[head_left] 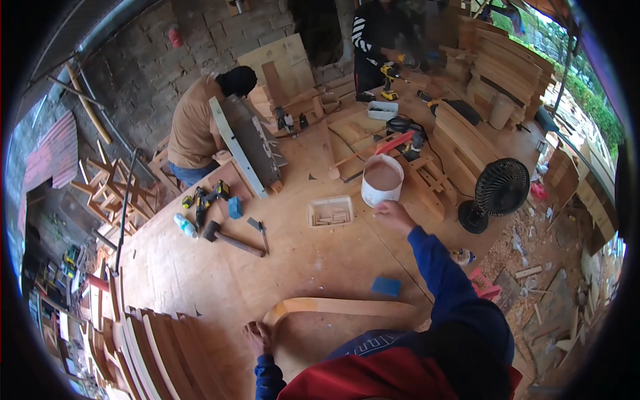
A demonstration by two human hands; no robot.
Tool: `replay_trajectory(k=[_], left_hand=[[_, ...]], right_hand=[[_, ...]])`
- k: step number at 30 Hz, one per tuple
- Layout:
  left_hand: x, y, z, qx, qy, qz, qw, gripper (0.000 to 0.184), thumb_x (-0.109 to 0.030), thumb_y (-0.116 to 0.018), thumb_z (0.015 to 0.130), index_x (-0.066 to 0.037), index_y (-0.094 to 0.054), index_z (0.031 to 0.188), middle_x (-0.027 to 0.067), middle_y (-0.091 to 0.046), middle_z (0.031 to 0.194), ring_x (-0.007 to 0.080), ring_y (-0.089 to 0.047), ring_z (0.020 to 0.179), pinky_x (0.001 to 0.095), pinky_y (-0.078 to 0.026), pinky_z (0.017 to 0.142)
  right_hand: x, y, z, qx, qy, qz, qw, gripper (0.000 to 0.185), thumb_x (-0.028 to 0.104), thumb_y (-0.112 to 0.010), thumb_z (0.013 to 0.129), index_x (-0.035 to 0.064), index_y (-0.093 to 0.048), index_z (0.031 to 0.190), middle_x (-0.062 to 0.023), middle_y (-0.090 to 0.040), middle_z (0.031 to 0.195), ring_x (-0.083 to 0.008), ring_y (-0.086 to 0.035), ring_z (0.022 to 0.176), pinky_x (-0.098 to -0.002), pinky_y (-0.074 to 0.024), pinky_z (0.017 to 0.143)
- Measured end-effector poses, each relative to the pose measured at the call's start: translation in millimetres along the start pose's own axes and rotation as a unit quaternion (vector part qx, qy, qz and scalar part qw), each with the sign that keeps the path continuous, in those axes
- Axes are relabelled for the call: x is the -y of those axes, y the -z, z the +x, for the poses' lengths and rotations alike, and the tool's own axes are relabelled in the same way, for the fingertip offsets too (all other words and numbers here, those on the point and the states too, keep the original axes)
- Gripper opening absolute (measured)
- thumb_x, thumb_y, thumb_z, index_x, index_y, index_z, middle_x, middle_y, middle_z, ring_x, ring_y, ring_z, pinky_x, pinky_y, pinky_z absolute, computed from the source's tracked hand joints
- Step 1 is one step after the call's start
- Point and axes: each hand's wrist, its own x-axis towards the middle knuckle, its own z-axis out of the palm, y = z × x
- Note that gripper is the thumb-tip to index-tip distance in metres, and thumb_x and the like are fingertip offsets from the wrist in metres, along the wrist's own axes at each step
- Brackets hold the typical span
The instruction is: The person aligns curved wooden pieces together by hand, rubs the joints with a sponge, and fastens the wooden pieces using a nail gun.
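A curved wooden piece (347,307) lies along the near side of the wooden worktable (293,260), its bent end at the left. My left hand (258,338) rests beside that bent end, fingers apart, its inner side touching or very close to the wood. My right hand (395,217) is stretched forward just below the white bucket (381,195), which holds a brownish material. Its fingers are drawn together; whatever may be between them is too small to make out. Left of the bucket sits a clear plastic tub (331,224) with several small wooden pieces inside.
A mallet (233,240), a drill (212,201) and a blue block (386,287) lie on the table. A black fan (501,188) stands at right. Curved boards (157,353) are stacked at lower left. One person (197,127) bends over at left; another (381,40) stands behind.
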Motion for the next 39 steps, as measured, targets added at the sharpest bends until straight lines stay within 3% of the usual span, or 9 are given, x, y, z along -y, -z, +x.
replay_trajectory(k=[1, 4, 7, 13, 16, 22, 28, 34, 39], left_hand=[[5.7, -2.4, 1.2, -0.006, -0.024, 0.011, 1.0, 0.028, -0.028, -0.052, 0.102, -0.002, -0.062, 0.106, 0.022, -0.06, 0.107, 0.0417, -0.054, 0.106, 0.0509, -0.044, 0.094], [6.1, -3.7, 3.3, 0.004, -0.025, 0.03, 0.999, 0.03, -0.028, -0.052, 0.101, -0.001, -0.065, 0.1, 0.0214, -0.062, 0.106, 0.0409, -0.055, 0.107, 0.0506, -0.044, 0.094], [16.6, -9.0, 6.8, 0.012, -0.04, 0.049, 0.998, 0.035, -0.03, -0.05, 0.101, 0.0, -0.068, 0.097, 0.0215, -0.064, 0.108, 0.0404, -0.055, 0.108, 0.0506, -0.044, 0.095], [20.3, -11.1, 9.7, 0.011, -0.035, 0.089, 0.995, 0.041, -0.032, -0.049, 0.101, 0.001, -0.073, 0.096, 0.0211, -0.065, 0.111, 0.0399, -0.056, 0.109, 0.0498, -0.043, 0.096], [16.0, -9.8, 9.4, 0.006, -0.042, 0.092, 0.995, 0.042, -0.033, -0.049, 0.101, 0.001, -0.073, 0.095, 0.0208, -0.065, 0.111, 0.0394, -0.056, 0.11, 0.0493, -0.044, 0.096], [16.3, -6.7, 9.2, 0.022, -0.046, 0.084, 0.995, 0.043, -0.033, -0.05, 0.1, 0.002, -0.074, 0.097, 0.0215, -0.064, 0.11, 0.0393, -0.056, 0.11, 0.0492, -0.044, 0.097], [19.6, -9.2, 11.4, 0.017, -0.055, 0.08, 0.995, 0.045, -0.034, -0.047, 0.101, 0.003, -0.073, 0.096, 0.0237, -0.065, 0.111, 0.0399, -0.056, 0.11, 0.0499, -0.043, 0.099], [22.6, -11.1, 12.9, 0.02, -0.057, 0.072, 0.996, 0.045, -0.032, -0.046, 0.102, 0.003, -0.073, 0.094, 0.0246, -0.065, 0.109, 0.0411, -0.056, 0.109, 0.0503, -0.042, 0.099], [9.9, -4.1, 7.8, 0.013, -0.052, 0.053, 0.997, 0.043, -0.032, -0.047, 0.102, 0.001, -0.072, 0.089, 0.0249, -0.065, 0.104, 0.041, -0.056, 0.108, 0.0501, -0.043, 0.097]], right_hand=[[-11.0, -5.7, -21.9, -0.085, 0.071, -0.063, 0.992, 0.029, 0.022, -0.078, 0.088, 0.003, -0.071, 0.108, -0.0092, -0.074, 0.096, -0.02, -0.072, 0.078, -0.035, -0.0562, 0.067], [-5.5, -14.5, -84.4, -0.116, -0.003, 0.01, 0.993, 0.023, 0.02, -0.077, 0.086, 0.002, -0.072, 0.1, -0.0115, -0.074, 0.096, -0.0269, -0.072, 0.081, -0.041, -0.0573, 0.076], [-32.3, -29.8, -118.0, -0.073, 0.02, -0.263, 0.962, 0.028, 0.02, -0.077, 0.083, 0.0033, -0.07, 0.105, -0.0138, -0.072, 0.101, -0.034, -0.07, 0.095, -0.0439, -0.0552, 0.087], [-51.1, -57.8, -170.6, -0.109, 0.039, -0.307, 0.945, 0.041, 0.021, -0.074, 0.081, 0.0066, -0.062, 0.117, -0.023, -0.051, 0.141, -0.0471, -0.052, 0.124, -0.0563, -0.0419, 0.107], [-78.1, -70.6, -166.3, -0.208, 0.04, -0.246, 0.946, 0.043, 0.019, -0.074, 0.077, 0.0083, -0.061, 0.117, -0.0223, -0.048, 0.144, -0.0461, -0.046, 0.132, -0.0583, -0.0413, 0.107], [-101.2, -73.8, -161.4, -0.228, 0.059, -0.213, 0.948, 0.044, 0.02, -0.08, 0.074, 0.0111, -0.063, 0.115, -0.0213, -0.052, 0.142, -0.0416, -0.05, 0.132, -0.0522, -0.0423, 0.108], [-95.0, -53.8, -159.2, -0.138, 0.001, -0.078, 0.987, 0.047, 0.028, -0.085, 0.077, 0.0115, -0.068, 0.118, -0.0178, -0.05, 0.147, -0.0368, -0.042, 0.143, -0.0452, -0.0338, 0.119], [-87.3, -37.6, -166.4, -0.118, -0.012, 0.149, 0.982, 0.036, 0.022, -0.081, 0.085, 0.0081, -0.07, 0.116, -0.0163, -0.05, 0.148, -0.0289, -0.043, 0.144, -0.0364, -0.0365, 0.117], [-74.2, -31.6, -170.0, -0.098, -0.027, 0.126, 0.987, 0.031, 0.018, -0.077, 0.089, 0.007, -0.07, 0.117, -0.0156, -0.047, 0.152, -0.0285, -0.042, 0.145, -0.0359, -0.0351, 0.117]])
